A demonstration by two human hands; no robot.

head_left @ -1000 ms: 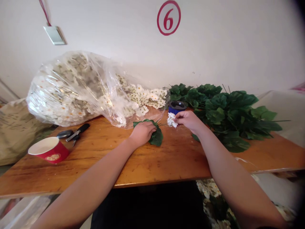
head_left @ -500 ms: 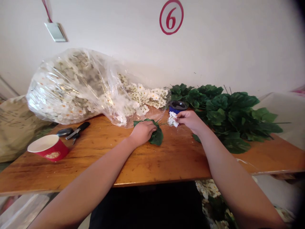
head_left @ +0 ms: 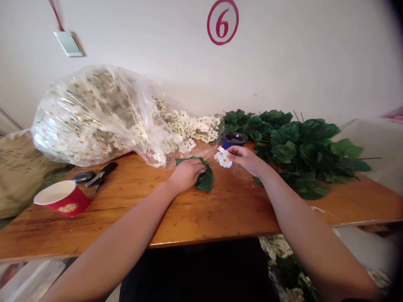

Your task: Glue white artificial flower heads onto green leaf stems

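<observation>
Right hand [head_left: 231,156]: fingers clamped on a white yellow-centred flower [head_left: 223,157], at two o'clock from the left hand [head_left: 188,174]. Left fingers curl over a green leaf [head_left: 206,181]; their grip cannot be told. Advised: steady the leaf, pinch the flower lightly from behind.

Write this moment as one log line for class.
left grip: on green leaves; right grip: holding white flower; behind right grip: blue pot

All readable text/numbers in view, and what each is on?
"6": red, inside a red circle, on the wall.
Round badge on the red cup: too small and blurred to read.
Dark marks on the tan sack: can't tell if they're writing.
No other text readable.
</observation>
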